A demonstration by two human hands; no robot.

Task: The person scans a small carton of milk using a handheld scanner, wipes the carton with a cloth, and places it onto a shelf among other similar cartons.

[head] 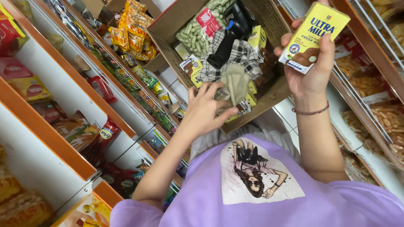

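Note:
My right hand (310, 76) is raised and grips a small yellow drink carton (314, 33) with a brown patch, thumb across its front. My left hand (203, 109) reaches into an open cardboard box (263, 8) in front of me and pinches a crumpled beige cloth (236, 84). Inside the box lie several more small yellow cartons (256, 38), a clear bag of green snacks (202, 26), a black-and-white checked cloth (238, 57) and a black object (230, 32). A beaded bracelet (311, 111) circles my right wrist. I wear a lilac shirt.
Orange-edged white shelves (65, 143) packed with snack packets run along the left. Wire-fronted shelves (378, 95) with bagged snacks line the right. A second open carton of yellow packets (133, 30) stands beyond the box. White floor tiles show beneath.

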